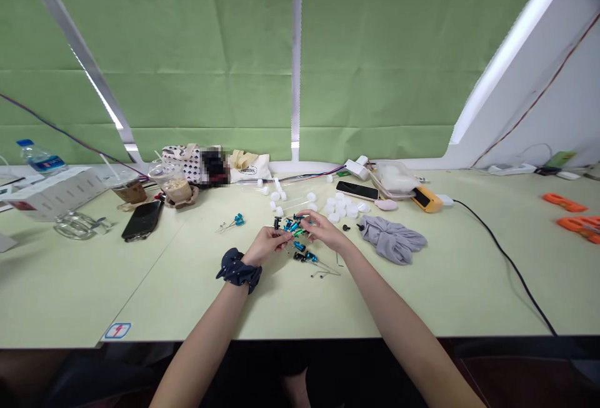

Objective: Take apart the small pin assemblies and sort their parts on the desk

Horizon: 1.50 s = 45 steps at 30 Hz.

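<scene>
Head view: here at mid-desk (159,302), the left hand (270,242) bunches its fingertips just beside a black piece (277,223); whether they clamp anything, I can't tell. Blue pieces (289,225) crowd the space between the hands, with a green piece (299,232) right by the right hand (323,230), fingers arched over the cluster, its grip equally hard to read. My call: light fingertip pinches, one piece at a time, keeping clear of the thin rods (325,265) on the near side, which look likely to snag.

Now the containers, from far left! A capped bottle (49,163), contents unclear; a white box (56,195), insides hidden; a glass mug (74,225), contents hard to make out. Next, a cup (129,192) of brown drink, then a second cup (177,189) with something paler. Well across to the right, a clear tub (385,190) holds something white.
</scene>
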### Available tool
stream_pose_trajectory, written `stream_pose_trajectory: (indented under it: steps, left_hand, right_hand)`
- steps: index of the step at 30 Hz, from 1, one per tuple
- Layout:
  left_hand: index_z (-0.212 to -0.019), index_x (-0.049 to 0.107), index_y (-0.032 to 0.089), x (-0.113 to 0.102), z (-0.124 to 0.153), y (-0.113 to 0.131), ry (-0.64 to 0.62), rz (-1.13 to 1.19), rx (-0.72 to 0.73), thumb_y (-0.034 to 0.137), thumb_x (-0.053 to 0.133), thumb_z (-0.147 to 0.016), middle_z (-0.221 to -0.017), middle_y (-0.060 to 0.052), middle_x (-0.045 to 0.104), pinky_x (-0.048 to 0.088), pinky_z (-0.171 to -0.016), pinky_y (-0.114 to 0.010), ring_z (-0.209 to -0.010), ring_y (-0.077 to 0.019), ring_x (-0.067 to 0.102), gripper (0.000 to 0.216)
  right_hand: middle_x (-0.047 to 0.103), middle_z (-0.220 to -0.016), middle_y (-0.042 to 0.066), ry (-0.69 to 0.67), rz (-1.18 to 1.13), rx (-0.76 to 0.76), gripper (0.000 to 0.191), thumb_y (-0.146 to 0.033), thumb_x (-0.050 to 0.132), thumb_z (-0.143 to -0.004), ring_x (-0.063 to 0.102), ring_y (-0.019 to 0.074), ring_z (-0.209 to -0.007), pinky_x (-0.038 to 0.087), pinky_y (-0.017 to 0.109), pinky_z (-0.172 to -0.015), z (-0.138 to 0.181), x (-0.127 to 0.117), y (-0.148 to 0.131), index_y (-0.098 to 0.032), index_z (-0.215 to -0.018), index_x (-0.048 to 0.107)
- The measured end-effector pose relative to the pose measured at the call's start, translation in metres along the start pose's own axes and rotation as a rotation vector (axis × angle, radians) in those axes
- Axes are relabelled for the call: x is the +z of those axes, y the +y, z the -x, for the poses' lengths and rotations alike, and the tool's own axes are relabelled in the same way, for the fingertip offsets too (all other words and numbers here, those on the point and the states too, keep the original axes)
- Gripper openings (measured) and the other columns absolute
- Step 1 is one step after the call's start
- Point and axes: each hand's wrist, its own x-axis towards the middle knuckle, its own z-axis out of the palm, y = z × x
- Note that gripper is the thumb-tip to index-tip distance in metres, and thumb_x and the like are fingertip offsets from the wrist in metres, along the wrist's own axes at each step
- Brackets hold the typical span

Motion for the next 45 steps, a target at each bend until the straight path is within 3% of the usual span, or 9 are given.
stream_pose_trajectory:
  steps: [3,8,13,18,23,28,34,39,45]
  left_hand:
    - [-0.075,0.07,0.008,0.0006,-0.0002,0.0004,-0.006,0.003,-0.002,0.045,0.071,-0.064,-0.051,0.001,0.053,0.027,-0.045,-0.019,-0.048,-0.0056,0.04,0.039]
    - [-0.075,0.07,0.008,0.0018,0.001,0.0031,0.013,0.009,-0.002,0.045,0.071,-0.063,-0.051,0.001,0.053,0.026,-0.045,-0.019,-0.048,-0.0053,0.04,0.039]
    - [-0.075,0.07,0.008,0.0037,0.0023,0.0044,-0.009,0.01,-0.006,0.045,0.071,-0.064,-0.049,0.002,0.049,0.025,-0.044,-0.019,-0.047,-0.0052,0.038,0.039]
    - [-0.076,0.07,0.008,0.0031,0.0013,0.0032,0.004,0.018,-0.021,0.045,0.072,-0.063,-0.052,0.001,0.052,0.026,-0.045,-0.019,-0.048,-0.0053,0.039,0.039]
    - [-0.078,0.07,0.008,0.0024,0.0013,0.0025,-0.008,-0.001,-0.008,0.046,0.07,-0.065,-0.05,0.002,0.049,0.025,-0.045,-0.019,-0.048,-0.0053,0.037,0.04]
    - [-0.077,0.07,0.008,0.0033,0.0027,0.0042,-0.008,0.002,-0.005,0.047,0.07,-0.064,-0.05,0.001,0.049,0.025,-0.044,-0.019,-0.047,-0.0054,0.036,0.041]
    - [-0.076,0.07,0.009,0.0035,0.0029,0.0042,0.003,-0.011,-0.019,0.05,0.07,-0.062,-0.05,0.001,0.05,0.026,-0.045,-0.02,-0.047,-0.006,0.037,0.044]
    - [-0.078,0.07,0.008,0.0033,0.0034,0.0042,-0.013,0.0,0.009,0.05,0.07,-0.063,-0.048,0.002,0.048,0.025,-0.045,-0.02,-0.047,-0.0058,0.036,0.044]
    - [-0.071,0.068,0.009,0.0018,0.0015,0.0007,-0.016,-0.003,-0.01,0.05,0.07,-0.062,-0.05,0.001,0.051,0.025,-0.045,-0.02,-0.047,-0.0054,0.037,0.043]
  right_hand:
    - [0.048,-0.073,-0.001,0.05,0.039,0.034,0.037,-0.052,0.052,-0.079,0.039,0.0058,-0.044,0.029,0.02,-0.038,-0.0001,0.002,-0.0003,-0.02,-0.097,0.056]
    - [0.051,-0.091,0.002,-0.037,0.006,-0.045,0.041,-0.047,0.061,-0.075,0.044,0.0062,-0.053,0.038,0.021,-0.047,0.0005,0.0018,-0.0014,-0.024,-0.108,0.052]
    - [0.045,-0.07,-0.002,0.066,0.04,0.06,0.038,-0.054,0.05,-0.079,0.029,0.0047,-0.042,0.025,0.019,-0.037,-0.0024,0.0064,0.001,-0.02,-0.095,0.055]
    - [0.047,-0.084,0.0,-0.015,0.02,-0.046,0.036,-0.046,0.061,-0.074,0.039,0.0047,-0.049,0.034,0.021,-0.045,-0.0004,0.0066,-0.003,-0.022,-0.099,0.054]
    - [0.04,-0.067,-0.004,0.119,-0.011,0.081,0.038,-0.055,0.05,-0.078,0.031,0.0042,-0.04,0.021,0.019,-0.036,-0.0033,0.0063,0.001,-0.019,-0.089,0.052]
    - [0.049,-0.086,0.001,-0.025,-0.046,-0.026,0.037,-0.046,0.062,-0.073,0.044,0.0063,-0.053,0.036,0.02,-0.045,-0.0006,0.0028,-0.002,-0.022,-0.099,0.053]
    - [0.044,-0.069,-0.003,0.095,-0.014,0.046,0.034,-0.052,0.054,-0.076,0.031,0.004,-0.041,0.023,0.018,-0.036,-0.0016,0.0041,-0.002,-0.02,-0.089,0.053]
    - [0.05,-0.089,0.001,-0.052,-0.032,-0.012,0.038,-0.043,0.064,-0.072,0.046,0.0064,-0.055,0.039,0.02,-0.048,0.0011,0.0001,-0.0044,-0.023,-0.101,0.052]
    - [0.044,-0.07,-0.003,0.043,0.012,0.062,0.033,-0.049,0.057,-0.076,0.029,0.0024,-0.041,0.024,0.018,-0.037,-0.0008,0.0078,-0.0024,-0.019,-0.088,0.053]
